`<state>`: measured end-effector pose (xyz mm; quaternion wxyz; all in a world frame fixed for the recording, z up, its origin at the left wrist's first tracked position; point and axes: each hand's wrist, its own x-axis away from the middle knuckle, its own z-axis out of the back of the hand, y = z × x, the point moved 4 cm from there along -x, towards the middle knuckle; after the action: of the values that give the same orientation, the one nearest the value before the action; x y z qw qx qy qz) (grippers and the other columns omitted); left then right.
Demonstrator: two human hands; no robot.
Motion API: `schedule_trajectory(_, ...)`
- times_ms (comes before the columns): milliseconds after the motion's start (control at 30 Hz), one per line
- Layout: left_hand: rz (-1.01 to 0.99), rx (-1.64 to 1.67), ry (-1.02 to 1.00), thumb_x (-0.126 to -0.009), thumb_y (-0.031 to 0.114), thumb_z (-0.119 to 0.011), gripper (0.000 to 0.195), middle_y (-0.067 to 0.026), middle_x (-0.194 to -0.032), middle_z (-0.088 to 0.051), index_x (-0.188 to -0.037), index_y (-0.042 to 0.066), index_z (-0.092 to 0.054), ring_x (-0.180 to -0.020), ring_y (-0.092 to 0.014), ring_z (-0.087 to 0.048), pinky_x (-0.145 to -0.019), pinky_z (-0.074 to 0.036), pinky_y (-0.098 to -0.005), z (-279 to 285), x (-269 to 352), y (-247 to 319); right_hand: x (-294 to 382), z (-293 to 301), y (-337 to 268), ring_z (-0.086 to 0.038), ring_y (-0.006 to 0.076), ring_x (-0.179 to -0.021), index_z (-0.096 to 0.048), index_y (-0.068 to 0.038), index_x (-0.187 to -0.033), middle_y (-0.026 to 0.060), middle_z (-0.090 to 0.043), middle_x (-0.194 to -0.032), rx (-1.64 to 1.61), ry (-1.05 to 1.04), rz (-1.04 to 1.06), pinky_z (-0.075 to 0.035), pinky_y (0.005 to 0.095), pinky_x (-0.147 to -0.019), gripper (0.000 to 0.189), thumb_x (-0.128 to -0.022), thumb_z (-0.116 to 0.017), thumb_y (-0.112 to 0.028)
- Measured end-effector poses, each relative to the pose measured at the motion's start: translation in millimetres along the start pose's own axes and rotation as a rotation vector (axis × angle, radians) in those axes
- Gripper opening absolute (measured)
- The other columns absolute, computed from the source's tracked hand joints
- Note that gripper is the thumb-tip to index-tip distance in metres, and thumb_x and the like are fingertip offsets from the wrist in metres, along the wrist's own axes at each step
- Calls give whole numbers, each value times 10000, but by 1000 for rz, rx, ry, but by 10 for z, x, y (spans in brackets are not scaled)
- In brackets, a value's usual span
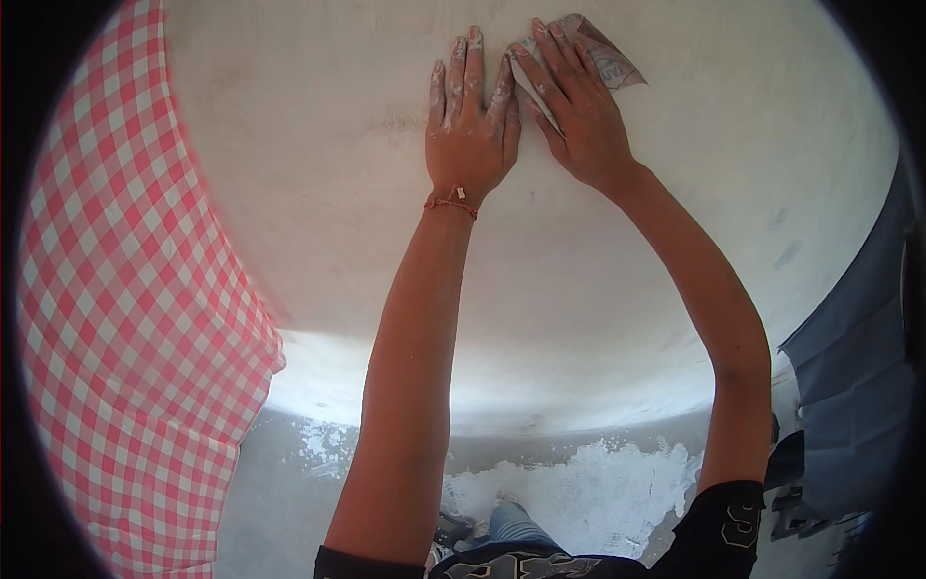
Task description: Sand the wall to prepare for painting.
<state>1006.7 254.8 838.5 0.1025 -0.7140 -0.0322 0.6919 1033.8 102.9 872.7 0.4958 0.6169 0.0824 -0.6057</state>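
A broad, smooth, off-white curved surface spreads before me, with faint scuffs on it. My left hand lies flat on it, palm down, fingers spread and dusted white; its grip is empty. Close beside it, my right hand presses a thin sheet of sandpaper against the surface. Blue print shows on the sheet's pale back, and one corner is folded over to a brown side. Most of the sheet is hidden beneath the fingers and palm. A red cord bracelet circles my left wrist.
Red-and-white checked cloth drapes over the left side. Dark grey-blue cloth hangs at the right, above dark objects that are hard to make out. The curved rim of the surface ends above a grey floor with white patches.
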Motion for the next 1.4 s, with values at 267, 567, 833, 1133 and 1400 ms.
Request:
schedule_trajectory(267, -22, 6, -39, -917, 158, -629, 407, -199, -1762, -371, -1244, -23, -790, -1611, -385, -393, -1298, -337, -564, -5, 22, 3, 102, -121, -165, -336, 353, -1639, -467, -158, -1667, 160, -354, -1768, 3, -77, 1, -289, 512, -1331, 680, -1031, -697, -236)
schedule_trajectory(567, 11, 100, -6, -966, 198, -630, 603, -170, -1777, -350, -1538, 10, -603, -1633, -349, -360, -1316, -320, -538, -64, 39, 102, 263, -1, -197, -367, 324, -1628, -499, -181, -1647, 130, -374, -1763, 15, -169, 78, -339, 503, -1310, 682, -1008, -730, -237)
schedule_trajectory(833, 8, 41, -60, -1058, 193, -518, 607, -229, -1742, -381, -1605, -66, -473, -1625, -372, -363, -1322, -317, -524, -80, 55, 211, 194, 205, 120, -378, 307, -1623, -519, -193, -1633, 112, -376, -1766, 182, -97, 101, -356, 495, -1296, 706, -965, -746, -208)
schedule_trajectory(1133, 3, 120, 19, -1033, 84, -531, 527, -275, -1679, -454, -1521, -114, -528, -1577, -425, -422, -1301, -338, -538, -121, 38, 343, 341, 130, 313, -352, 309, -1634, -498, -163, -1640, 107, -367, -1769, 224, -146, 78, -299, 485, -1330, 669, -1007, -698, -246)
schedule_trajectory(1400, -24, 62, -27, -1017, 106, -534, 593, -255, -1720, -405, -1576, -86, -489, -1598, -404, -401, -1299, -352, -534, -200, 74, 480, 751, 276, 409, -301, 287, -1659, -457, -203, -1679, 58, -308, -1804, 155, -262, 266, -288, 514, -1356, 710, -1009, -692, -209)
